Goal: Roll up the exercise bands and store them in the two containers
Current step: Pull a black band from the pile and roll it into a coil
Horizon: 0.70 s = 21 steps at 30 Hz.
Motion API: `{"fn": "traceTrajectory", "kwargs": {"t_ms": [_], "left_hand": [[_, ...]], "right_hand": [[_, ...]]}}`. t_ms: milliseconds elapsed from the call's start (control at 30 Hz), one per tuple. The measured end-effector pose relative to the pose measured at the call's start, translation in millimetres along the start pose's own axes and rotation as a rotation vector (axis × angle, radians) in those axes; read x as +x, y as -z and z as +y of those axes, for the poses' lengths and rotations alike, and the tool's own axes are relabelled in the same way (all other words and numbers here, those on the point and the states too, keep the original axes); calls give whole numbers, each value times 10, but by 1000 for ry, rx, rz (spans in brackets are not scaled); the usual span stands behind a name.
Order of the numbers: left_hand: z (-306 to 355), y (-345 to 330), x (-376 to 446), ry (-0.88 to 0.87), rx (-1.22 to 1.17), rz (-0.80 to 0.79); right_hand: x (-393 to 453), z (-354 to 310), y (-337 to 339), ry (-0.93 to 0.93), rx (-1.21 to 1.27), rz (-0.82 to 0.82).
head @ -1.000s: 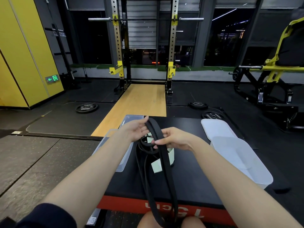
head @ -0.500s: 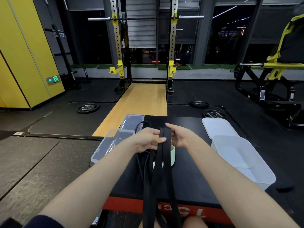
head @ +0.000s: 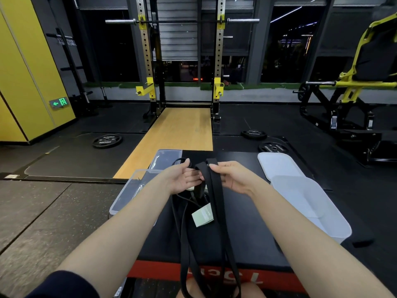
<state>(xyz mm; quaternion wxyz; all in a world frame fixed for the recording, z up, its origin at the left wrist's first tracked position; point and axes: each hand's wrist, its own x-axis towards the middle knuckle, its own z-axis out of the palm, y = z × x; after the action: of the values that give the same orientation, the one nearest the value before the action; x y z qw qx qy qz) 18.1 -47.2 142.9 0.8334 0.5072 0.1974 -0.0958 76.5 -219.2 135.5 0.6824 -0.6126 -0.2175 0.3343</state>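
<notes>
Black flat rubber exercise band (head: 217, 211) hangs in long loose loops from the person's lap up over the black padded surface (head: 247, 229), so rolling has, by my judgement, barely begun. Thinner black bands (head: 182, 203) lie tangled on the surface beside a pale green paper tag (head: 203, 215). Both containers look empty: the clear plastic container (head: 129, 196) at left and the white translucent container (head: 311, 203) at right, their lids beyond them. Left hand (head: 184, 179) lies palm-up, its grip loose, fingers touching the band's top fold. Right hand (head: 232, 177) has its grip pinching that fold.
</notes>
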Motion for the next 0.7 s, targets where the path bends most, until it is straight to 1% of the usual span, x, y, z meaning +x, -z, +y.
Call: {"fn": "traceTrajectory", "kwargs": {"t_ms": [100,233,367,433,567,700], "left_hand": [[28,-80,55,20,13,-23],[-13,-153,210,31,69,-24],[-124,-249,305,-35,172,60],[-150,-290,328,-90,212,72],[-161,-321,392,-181,268,14],[-141,-366,432,-255,338,-34]], "right_hand": [[-40,87,75,-56,-135,-75],[-56,213,166,-110,-185,-106],[-26,291,221,-177,-252,-95],[-21,313,256,-200,-249,-79],[-25,321,362,-219,-63,-12],[53,293,429,-186,270,76]]}}
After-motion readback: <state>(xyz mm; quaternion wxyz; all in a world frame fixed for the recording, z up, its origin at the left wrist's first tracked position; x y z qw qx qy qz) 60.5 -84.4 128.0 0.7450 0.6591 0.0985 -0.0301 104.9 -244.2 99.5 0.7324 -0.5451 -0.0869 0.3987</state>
